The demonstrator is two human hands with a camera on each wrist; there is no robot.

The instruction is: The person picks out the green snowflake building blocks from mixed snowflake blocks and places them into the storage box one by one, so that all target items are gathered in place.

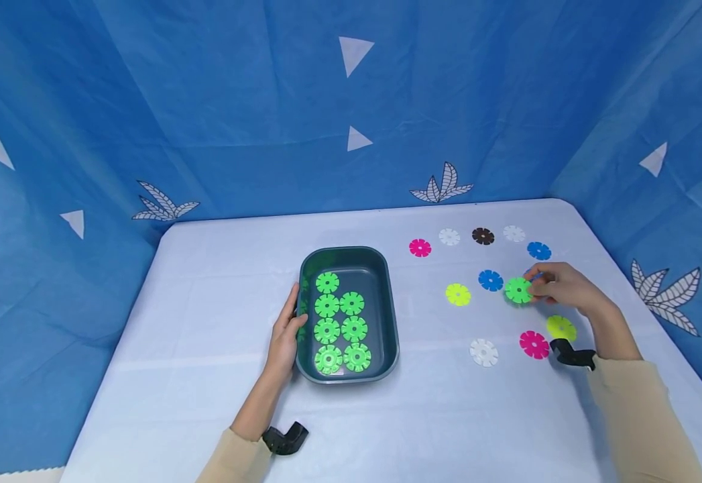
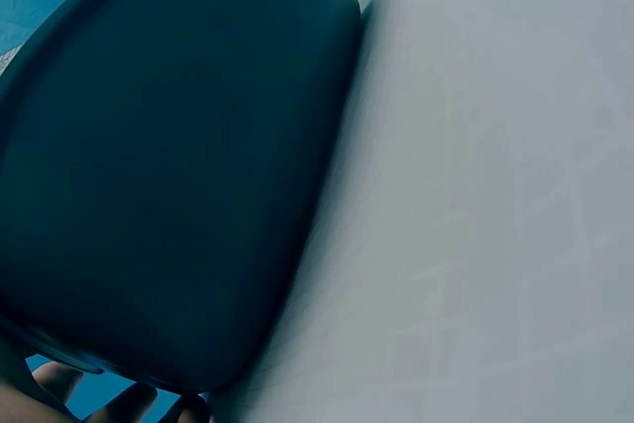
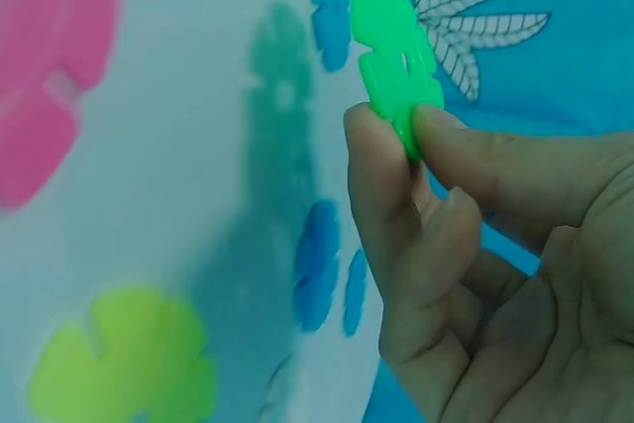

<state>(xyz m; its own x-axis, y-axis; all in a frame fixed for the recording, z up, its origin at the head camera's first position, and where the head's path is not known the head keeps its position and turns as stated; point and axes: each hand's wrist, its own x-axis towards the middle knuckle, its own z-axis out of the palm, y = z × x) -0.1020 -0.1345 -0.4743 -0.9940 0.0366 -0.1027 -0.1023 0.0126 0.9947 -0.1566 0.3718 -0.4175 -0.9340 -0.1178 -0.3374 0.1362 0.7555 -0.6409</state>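
A green notched disc [image 1: 518, 290] is pinched between the thumb and index finger of my right hand [image 1: 558, 287]. In the right wrist view the disc [image 3: 398, 52] is held up off the table, seen nearly edge-on. My left hand [image 1: 283, 342] holds the left side of a dark green tray [image 1: 377, 282], thumb over its rim and fingers along the outer wall. Inside the tray lie several green discs [image 1: 327, 305], in two columns. The left wrist view shows mostly the tray's outer wall [image 2: 178, 165], with fingertips at the lower left.
Loose discs lie on the white table [image 1: 206, 295] at the right: pink [image 1: 420, 248], brown [image 1: 483, 236], white [image 1: 484, 352], yellow [image 1: 458, 294] and blue [image 1: 491, 280], among others. One blue disc is partly hidden by my right hand. A blue curtain [image 1: 236, 100] stands behind the table.
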